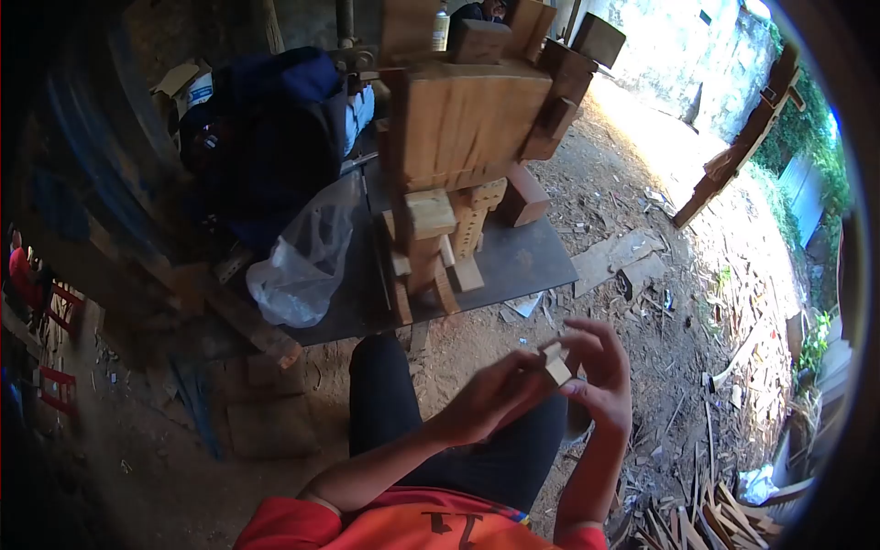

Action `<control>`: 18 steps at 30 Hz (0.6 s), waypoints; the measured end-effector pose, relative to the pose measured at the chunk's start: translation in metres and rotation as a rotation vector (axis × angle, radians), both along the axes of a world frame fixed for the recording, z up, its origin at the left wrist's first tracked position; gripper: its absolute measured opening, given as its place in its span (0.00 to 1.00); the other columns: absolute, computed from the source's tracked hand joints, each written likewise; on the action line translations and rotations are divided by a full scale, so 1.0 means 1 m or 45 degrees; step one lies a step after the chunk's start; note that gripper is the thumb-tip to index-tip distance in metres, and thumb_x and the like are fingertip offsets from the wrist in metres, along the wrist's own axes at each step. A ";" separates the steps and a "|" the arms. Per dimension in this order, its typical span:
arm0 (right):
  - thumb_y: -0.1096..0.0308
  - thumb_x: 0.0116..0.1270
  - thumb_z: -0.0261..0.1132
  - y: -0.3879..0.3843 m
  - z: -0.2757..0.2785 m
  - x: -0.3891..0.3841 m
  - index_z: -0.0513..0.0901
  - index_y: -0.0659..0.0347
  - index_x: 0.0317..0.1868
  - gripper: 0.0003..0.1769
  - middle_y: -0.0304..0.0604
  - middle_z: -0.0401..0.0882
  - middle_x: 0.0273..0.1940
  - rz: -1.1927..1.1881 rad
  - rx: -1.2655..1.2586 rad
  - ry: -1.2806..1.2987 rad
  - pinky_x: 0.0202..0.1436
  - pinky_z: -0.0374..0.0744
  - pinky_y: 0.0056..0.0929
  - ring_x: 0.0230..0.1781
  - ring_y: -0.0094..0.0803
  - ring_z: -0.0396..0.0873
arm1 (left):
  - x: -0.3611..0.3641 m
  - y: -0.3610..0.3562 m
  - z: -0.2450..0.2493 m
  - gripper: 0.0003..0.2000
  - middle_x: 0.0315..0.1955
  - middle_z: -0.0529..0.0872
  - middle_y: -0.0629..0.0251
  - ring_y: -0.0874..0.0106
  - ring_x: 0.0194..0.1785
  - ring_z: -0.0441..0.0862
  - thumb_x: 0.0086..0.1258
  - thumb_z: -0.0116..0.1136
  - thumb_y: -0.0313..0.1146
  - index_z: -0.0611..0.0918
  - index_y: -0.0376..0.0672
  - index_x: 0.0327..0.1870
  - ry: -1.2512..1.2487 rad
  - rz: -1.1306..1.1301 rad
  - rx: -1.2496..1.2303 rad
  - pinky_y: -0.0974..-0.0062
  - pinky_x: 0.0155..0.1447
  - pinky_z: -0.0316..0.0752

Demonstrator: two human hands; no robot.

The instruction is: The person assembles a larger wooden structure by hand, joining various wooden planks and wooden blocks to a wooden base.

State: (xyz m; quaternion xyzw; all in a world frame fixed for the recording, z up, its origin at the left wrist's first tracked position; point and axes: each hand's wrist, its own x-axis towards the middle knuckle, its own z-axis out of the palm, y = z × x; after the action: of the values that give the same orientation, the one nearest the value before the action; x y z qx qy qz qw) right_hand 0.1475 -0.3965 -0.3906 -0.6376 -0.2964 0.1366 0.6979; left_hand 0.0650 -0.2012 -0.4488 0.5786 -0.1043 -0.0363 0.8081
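Above my lap I have a small pale wooden block (555,368) with a stepped or notched top. My left hand (486,399) is closed on its left side, the fingertips partly hidden behind the block. My right hand (600,371) grips it from the right, thumb at its lower edge and the upper fingers curled and raised. In front of my knees stands a wooden assembly (477,124) of boards and blocks on a dark tabletop (536,261). Below its broad board is an upright piece with rows of holes (471,220).
A clear plastic bag (307,261) lies on the table's left part, beside dark blue cloth or bags (266,137). A wooden bar (252,321) juts toward me. Wood scraps (710,522) are heaped on the ground at lower right. A leaning post (738,151) stands beyond. Another person (481,11) is partly visible behind.
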 end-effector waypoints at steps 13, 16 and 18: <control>0.64 0.76 0.68 0.099 0.087 0.051 0.76 0.63 0.72 0.28 0.49 0.86 0.59 -0.609 0.248 -0.609 0.63 0.80 0.33 0.60 0.32 0.83 | 0.004 0.147 0.176 0.23 0.41 0.77 0.64 0.71 0.45 0.73 0.92 0.37 0.51 0.76 0.37 0.52 -0.908 1.487 0.724 0.71 0.57 0.70; 0.61 0.78 0.67 0.109 0.100 0.092 0.74 0.65 0.74 0.29 0.51 0.82 0.66 -0.556 0.337 -0.695 0.73 0.77 0.39 0.69 0.38 0.78 | 0.033 0.167 0.182 0.24 0.41 0.76 0.63 0.70 0.45 0.73 0.92 0.36 0.52 0.75 0.37 0.50 -0.996 1.492 0.849 0.70 0.58 0.70; 0.57 0.78 0.67 0.118 0.106 0.111 0.73 0.64 0.74 0.31 0.52 0.80 0.67 -0.490 0.390 -0.694 0.76 0.73 0.38 0.72 0.38 0.76 | 0.038 0.165 0.187 0.25 0.42 0.77 0.62 0.69 0.45 0.73 0.92 0.35 0.53 0.75 0.36 0.51 -1.030 1.479 0.909 0.70 0.60 0.70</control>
State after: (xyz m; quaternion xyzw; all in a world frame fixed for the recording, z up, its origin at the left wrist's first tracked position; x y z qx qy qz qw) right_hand 0.2590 -0.2789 -0.2851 -0.5828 -0.3630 -0.2182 0.6935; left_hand 0.1031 -0.0362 -0.2617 0.7330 -0.0532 0.5731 0.3625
